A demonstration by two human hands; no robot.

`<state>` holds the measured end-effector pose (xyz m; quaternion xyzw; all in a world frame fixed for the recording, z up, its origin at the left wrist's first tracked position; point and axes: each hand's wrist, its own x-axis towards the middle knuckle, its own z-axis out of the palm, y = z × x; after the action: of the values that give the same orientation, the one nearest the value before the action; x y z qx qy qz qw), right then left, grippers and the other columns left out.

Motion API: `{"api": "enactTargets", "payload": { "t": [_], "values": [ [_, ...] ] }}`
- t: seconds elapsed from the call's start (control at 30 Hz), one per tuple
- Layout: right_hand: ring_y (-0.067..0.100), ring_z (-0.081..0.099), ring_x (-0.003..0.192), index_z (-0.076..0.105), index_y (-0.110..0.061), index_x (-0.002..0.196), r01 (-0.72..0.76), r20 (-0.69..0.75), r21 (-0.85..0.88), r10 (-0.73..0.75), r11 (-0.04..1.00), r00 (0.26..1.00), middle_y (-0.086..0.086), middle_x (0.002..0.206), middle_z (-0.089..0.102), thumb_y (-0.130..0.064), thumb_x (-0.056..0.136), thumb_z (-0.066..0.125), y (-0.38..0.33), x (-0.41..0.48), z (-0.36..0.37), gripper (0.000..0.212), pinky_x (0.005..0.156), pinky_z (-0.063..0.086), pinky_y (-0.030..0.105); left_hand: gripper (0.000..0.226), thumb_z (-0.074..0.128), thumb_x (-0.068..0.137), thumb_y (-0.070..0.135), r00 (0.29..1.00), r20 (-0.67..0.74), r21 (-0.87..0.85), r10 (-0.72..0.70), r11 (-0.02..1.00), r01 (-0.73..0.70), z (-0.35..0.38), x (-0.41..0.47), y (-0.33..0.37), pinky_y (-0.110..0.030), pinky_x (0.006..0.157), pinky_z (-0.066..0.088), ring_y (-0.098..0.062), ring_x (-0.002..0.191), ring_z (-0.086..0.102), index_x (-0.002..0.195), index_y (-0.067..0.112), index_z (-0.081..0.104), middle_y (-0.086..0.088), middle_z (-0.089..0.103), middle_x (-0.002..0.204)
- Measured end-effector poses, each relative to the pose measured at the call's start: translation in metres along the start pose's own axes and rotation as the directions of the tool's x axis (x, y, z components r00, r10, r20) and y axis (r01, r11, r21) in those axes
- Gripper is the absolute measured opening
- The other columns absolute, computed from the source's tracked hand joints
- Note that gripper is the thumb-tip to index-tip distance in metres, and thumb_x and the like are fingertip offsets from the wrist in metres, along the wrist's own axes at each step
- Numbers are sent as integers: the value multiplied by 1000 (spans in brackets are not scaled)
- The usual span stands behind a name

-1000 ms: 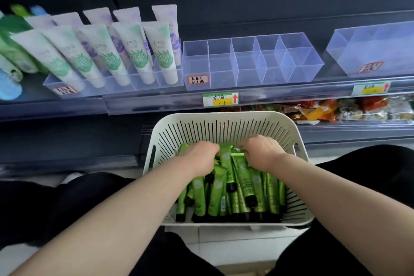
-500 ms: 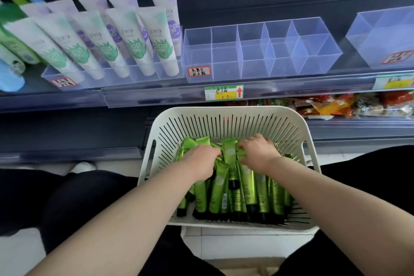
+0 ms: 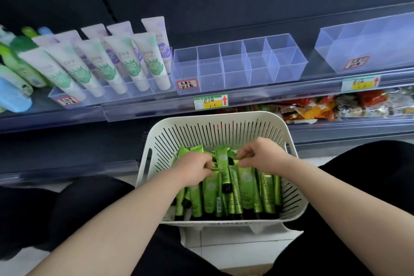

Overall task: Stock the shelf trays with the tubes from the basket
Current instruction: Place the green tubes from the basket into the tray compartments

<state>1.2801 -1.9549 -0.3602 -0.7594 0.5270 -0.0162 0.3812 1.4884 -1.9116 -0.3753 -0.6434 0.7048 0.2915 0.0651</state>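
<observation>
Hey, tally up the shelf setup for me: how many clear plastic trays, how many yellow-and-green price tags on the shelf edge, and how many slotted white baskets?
Clear plastic trays: 3
Yellow-and-green price tags: 2
Slotted white plastic basket: 1
Total: 6

Bright green tubes (image 3: 247, 188) with black caps fill a cream slotted basket (image 3: 220, 127) — the shelf trays (image 3: 237, 64) are clear, bluish-tinted, with red-bordered labels.

divided tray (image 3: 224, 79) open on top, white tubes (image 3: 125, 67) close beside its left
</observation>
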Motion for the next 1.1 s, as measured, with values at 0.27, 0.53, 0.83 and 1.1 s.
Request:
{"api": "enactTargets", "payload": {
  "t": [0.27,0.53,0.83,1.1],
  "values": [
    [9,62,81,72,-23,97,198,-455,-65,-206,978,867,-11,83,66,-21,88,66,-42,-38,-85,11,75,49,26,11,58,94,33,903,-423,44,78,997,-65,-72,-16,49,-33,68,45,-20,83,57,91,24,54,4,62,89],
    [15,46,90,70,-26,99,223,-781,-78,-198,972,593,-25,66,46,-23,91,60,-54,-36,-175,13,70,34,28,18,57,93,19,658,-748,-384,-89,866,-319,-172,11,106,-47,68,57,-19,67,69,77,23,49,-2,65,75],
    [22,52,98,66,-25,103,221,-873,9,-100,975,477,-17,76,50,-19,94,53,-36,5,-249,17,77,44,35,12,53,90,24,547,-828,-377,-126,847,-376,-239,92,155,-49,68,56,-32,73,65,79,24,49,-4,62,76],
    [21,53,90,66,-26,103,212,-879,43,-64,976,473,-22,70,45,-18,94,52,-11,42,-271,18,70,41,31,11,50,97,24,652,-758,-187,-23,965,-182,-258,151,198,-37,65,48,-28,80,58,90,16,54,-6,62,88]
  ]
}}
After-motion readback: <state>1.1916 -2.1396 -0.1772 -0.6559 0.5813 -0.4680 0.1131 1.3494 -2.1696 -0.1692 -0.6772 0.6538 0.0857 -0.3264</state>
